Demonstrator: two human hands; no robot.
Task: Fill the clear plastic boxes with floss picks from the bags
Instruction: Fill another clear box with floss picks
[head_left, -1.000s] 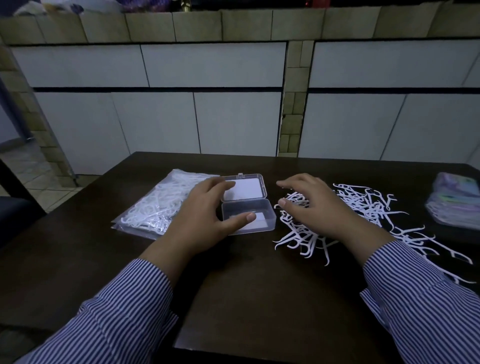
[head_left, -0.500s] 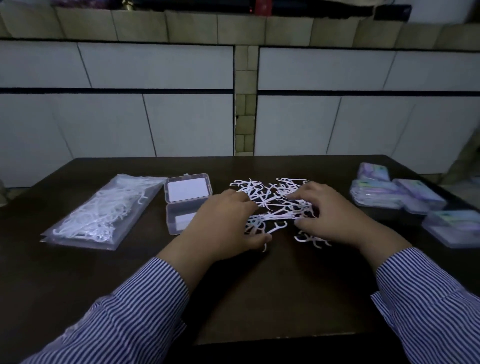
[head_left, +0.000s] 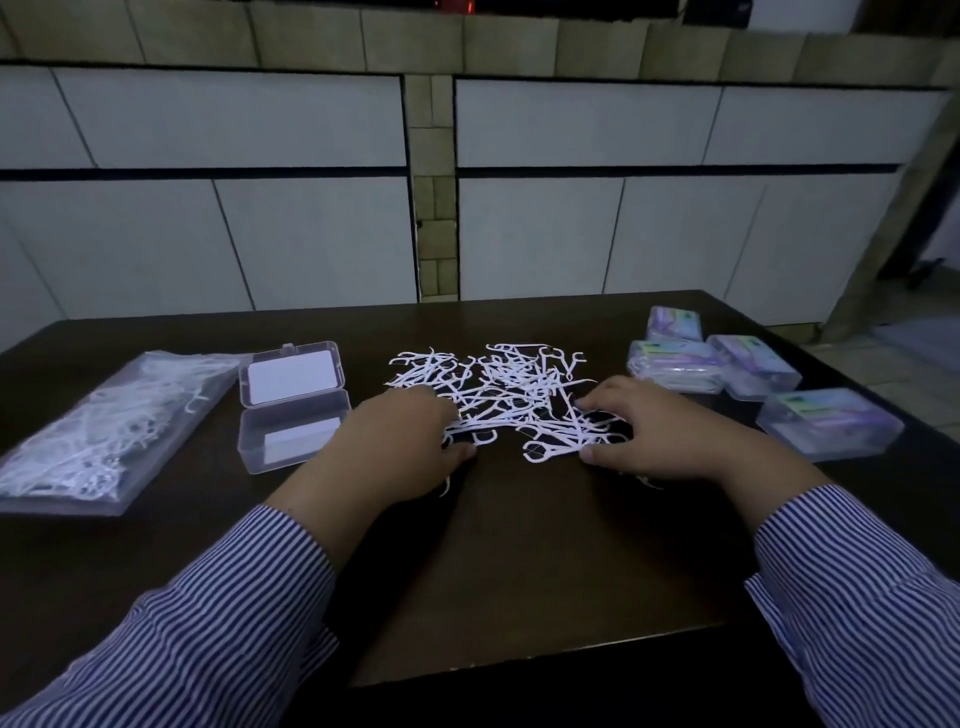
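The open clear box (head_left: 293, 410) sits empty left of the loose floss picks (head_left: 498, 395) heaped mid-table, so this fill has not begun; 4 filled boxes (head_left: 722, 364) (closed, labelled) wait at right, and 1 full bag (head_left: 98, 431) lies far left. Both hands, left hand (head_left: 400, 447) and right hand (head_left: 654, 436), press curled fingers on the pile's near edge. Since 1 second ago, the left hand has left the box for the pile.

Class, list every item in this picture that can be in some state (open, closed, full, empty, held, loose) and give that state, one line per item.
Open clear box: lid up, no picks inside.
Bag: lying flat, full of picks.
Loose floss picks: scattered on the table.
Four boxes at right: closed, filled.
Left hand: resting on the picks.
Right hand: resting on the picks.
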